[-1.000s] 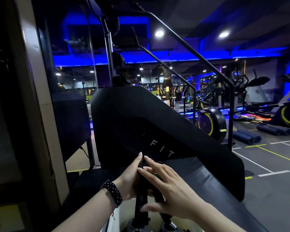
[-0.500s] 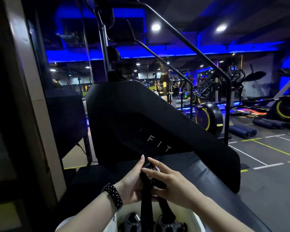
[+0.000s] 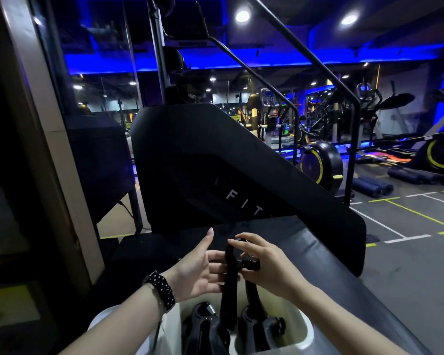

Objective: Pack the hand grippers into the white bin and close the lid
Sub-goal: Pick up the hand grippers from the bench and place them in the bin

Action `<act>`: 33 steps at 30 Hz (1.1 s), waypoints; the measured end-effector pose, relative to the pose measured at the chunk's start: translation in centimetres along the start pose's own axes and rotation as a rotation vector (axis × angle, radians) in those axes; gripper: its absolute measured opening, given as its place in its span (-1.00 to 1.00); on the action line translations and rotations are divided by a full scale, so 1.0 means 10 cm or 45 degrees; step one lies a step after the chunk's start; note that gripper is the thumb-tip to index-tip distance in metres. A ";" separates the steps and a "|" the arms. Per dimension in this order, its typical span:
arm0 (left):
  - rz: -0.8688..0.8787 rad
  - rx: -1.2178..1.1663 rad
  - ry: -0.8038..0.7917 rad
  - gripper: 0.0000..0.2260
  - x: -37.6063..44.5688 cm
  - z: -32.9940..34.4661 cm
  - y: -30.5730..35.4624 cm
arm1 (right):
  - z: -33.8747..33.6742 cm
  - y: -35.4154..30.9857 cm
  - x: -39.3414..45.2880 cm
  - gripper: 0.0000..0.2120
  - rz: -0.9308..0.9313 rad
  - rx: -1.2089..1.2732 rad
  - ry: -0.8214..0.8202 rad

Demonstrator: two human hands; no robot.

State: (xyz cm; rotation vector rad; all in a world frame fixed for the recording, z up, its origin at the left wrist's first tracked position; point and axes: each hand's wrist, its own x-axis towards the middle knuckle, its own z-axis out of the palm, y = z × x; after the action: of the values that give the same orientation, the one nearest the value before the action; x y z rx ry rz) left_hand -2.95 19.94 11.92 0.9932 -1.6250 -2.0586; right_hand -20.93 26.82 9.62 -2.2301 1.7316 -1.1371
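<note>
A black hand gripper (image 3: pixel 230 285) stands upright with its handles down in the white bin (image 3: pixel 304 336) at the bottom centre. My right hand (image 3: pixel 264 267) holds its top end, fingers curled over the spring and knob. My left hand (image 3: pixel 199 269) is beside it on the left, fingers spread and relaxed, palm toward the handle. Other black hand grippers (image 3: pixel 205 326) lie inside the bin. The bin's white lid (image 3: pixel 100 326) hangs open on the left, mostly hidden by my left forearm.
The bin sits against a black padded bench (image 3: pixel 318 254). A large black stair machine panel (image 3: pixel 215 172) with handrails rises straight ahead. A wooden pillar (image 3: pixel 36 124) stands at the left. Gym floor with exercise bikes and foam rollers (image 3: pixel 372 187) lies to the right.
The view tilted down, showing more of the bin. My left hand opened away from the gripper's handle, while my right hand kept hold of its top.
</note>
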 end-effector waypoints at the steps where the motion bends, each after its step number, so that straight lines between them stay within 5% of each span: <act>1: 0.003 0.041 0.040 -0.29 -0.02 -0.02 -0.03 | 0.01 0.03 -0.01 -0.40 0.025 -0.014 -0.023; 6: 0.142 0.515 0.216 -0.32 -0.15 -0.16 -0.20 | 0.07 0.24 -0.09 -0.41 0.167 0.030 -0.185; 11: 0.301 0.836 0.203 -0.10 -0.17 -0.37 -0.40 | 0.13 0.38 -0.12 -0.42 0.274 0.023 -0.376; 17: 0.429 1.713 0.266 -0.26 -0.13 -0.61 -0.61 | 0.26 0.48 -0.14 -0.39 0.370 -0.125 -0.624; 24: 0.347 1.863 0.305 -0.30 -0.05 -0.80 -0.61 | 0.36 0.58 -0.13 -0.40 0.444 -0.234 -0.769; 33: 0.213 1.866 0.436 -0.03 0.24 -1.15 -0.67 | 0.51 0.63 -0.14 -0.45 0.459 -0.316 -0.913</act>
State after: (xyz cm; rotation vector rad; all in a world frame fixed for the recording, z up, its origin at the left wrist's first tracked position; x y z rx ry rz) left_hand 4.47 12.20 3.62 1.3365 -2.7583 -0.2436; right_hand -22.98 24.03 2.14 -1.9492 1.8664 -0.0244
